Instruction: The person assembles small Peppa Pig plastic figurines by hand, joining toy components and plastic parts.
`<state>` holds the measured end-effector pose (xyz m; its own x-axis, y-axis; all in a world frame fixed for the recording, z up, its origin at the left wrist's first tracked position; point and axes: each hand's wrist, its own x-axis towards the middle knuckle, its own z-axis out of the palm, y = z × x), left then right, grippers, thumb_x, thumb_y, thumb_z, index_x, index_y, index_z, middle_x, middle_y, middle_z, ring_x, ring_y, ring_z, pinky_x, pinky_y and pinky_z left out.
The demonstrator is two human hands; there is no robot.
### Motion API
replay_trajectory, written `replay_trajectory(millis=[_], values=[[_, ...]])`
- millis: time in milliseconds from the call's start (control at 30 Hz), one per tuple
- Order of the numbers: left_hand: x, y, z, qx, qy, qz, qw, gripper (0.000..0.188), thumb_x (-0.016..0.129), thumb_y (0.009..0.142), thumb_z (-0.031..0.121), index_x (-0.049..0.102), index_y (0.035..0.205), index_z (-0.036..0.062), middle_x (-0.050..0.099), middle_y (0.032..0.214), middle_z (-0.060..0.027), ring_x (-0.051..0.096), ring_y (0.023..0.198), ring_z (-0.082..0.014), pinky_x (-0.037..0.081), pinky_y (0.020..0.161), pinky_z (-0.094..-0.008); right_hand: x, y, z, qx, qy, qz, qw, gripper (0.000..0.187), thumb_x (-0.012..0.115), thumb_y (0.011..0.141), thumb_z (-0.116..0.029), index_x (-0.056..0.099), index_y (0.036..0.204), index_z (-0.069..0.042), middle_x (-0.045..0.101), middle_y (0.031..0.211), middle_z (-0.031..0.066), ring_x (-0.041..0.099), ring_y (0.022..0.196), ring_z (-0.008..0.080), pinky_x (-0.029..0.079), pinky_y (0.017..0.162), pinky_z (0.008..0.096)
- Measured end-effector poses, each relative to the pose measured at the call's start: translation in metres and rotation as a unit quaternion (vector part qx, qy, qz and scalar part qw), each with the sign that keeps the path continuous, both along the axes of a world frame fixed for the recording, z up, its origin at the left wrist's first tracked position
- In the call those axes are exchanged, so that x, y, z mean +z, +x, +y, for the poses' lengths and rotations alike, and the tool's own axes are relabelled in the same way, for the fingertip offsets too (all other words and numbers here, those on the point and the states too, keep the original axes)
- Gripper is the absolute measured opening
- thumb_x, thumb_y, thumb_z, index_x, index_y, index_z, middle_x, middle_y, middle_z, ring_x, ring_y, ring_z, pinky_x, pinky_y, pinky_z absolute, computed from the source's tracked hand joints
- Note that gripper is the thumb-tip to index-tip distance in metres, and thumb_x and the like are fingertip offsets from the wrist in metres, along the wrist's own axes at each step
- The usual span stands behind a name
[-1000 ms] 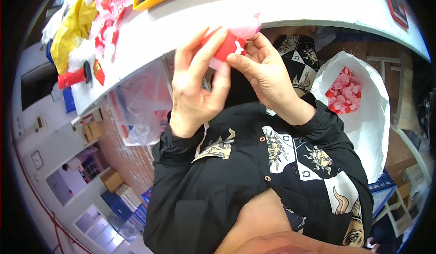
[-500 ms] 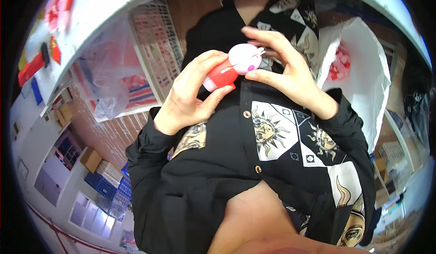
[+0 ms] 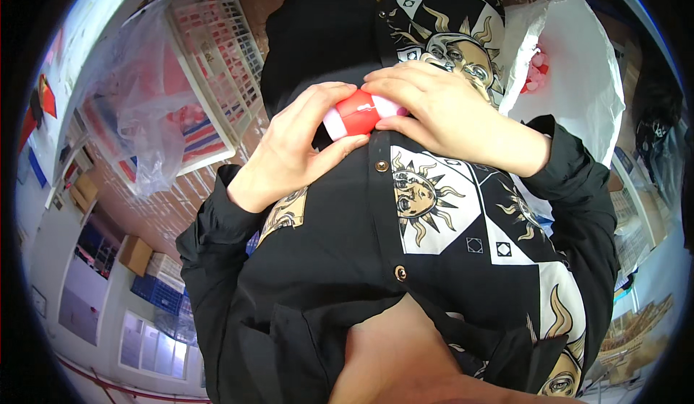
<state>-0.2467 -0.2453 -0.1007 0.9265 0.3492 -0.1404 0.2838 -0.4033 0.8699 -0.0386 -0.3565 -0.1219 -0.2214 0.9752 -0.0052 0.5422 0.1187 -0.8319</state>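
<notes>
Both my hands hold one small plastic toy figure (image 3: pixel 357 113), red in the middle with pale pink ends, in front of my shirt. My left hand (image 3: pixel 293 136) is closed round its left end, thumb below and fingers above. The right hand (image 3: pixel 434 108) wraps over the pink head end, its fingers on top and its thumb underneath. Most of the head is hidden under those fingers.
At the left stands a white plastic crate (image 3: pixel 210 93) with red and pink pieces, beside a clear plastic bag (image 3: pixel 148 108). A white sack (image 3: pixel 578 79) on the right holds red and pink pieces (image 3: pixel 536 71). A white table edge (image 3: pixel 94 50) curves along the upper left.
My right hand has closed over the toy figure's head, where its fingers were spread before. The view has shifted, showing more of my shirt and less of the white table.
</notes>
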Motion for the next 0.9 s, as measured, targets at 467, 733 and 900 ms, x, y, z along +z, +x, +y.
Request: replay_trajectory(millis=[467,733,900], values=[[-0.003,-0.004,0.011,0.163,-0.298,0.052,0.939,0.047,0.073,0.082,0.012,0.052,0.121,-0.0019,0.063,0.115,-0.0132,0.062,0.104,-0.018,0.05,0.09,-0.0297,-0.012,0.007,0.037,-0.047,-0.129,0.232,0.963,0.043,0.069,0.083,-0.025,0.057,0.116,0.0,0.065,0.102,0.014,0.062,0.1,0.0246,0.049,0.088,0.0324],[-0.037,0.023,-0.01,0.326,-0.567,-0.138,0.744,0.035,0.065,0.089,0.008,0.047,0.118,0.0018,0.062,0.11,-0.0124,0.061,0.101,-0.0154,0.052,0.082,-0.026,-0.023,-0.017,0.043,-0.279,-0.168,0.606,0.725,0.055,0.05,0.097,-0.042,0.047,0.13,0.002,0.055,0.13,0.0178,0.057,0.114,0.0173,0.043,0.099,0.0287],[-0.035,0.029,-0.001,0.246,-0.544,-0.065,0.8,0.04,0.065,0.089,0.007,0.047,0.124,-0.002,0.06,0.117,-0.014,0.061,0.107,-0.0166,0.049,0.092,-0.029,-0.024,-0.017,0.044,-0.319,-0.155,0.593,0.723,0.047,0.052,0.097,-0.038,0.053,0.122,0.002,0.061,0.121,0.0167,0.062,0.104,0.0171,0.048,0.091,0.0279]])
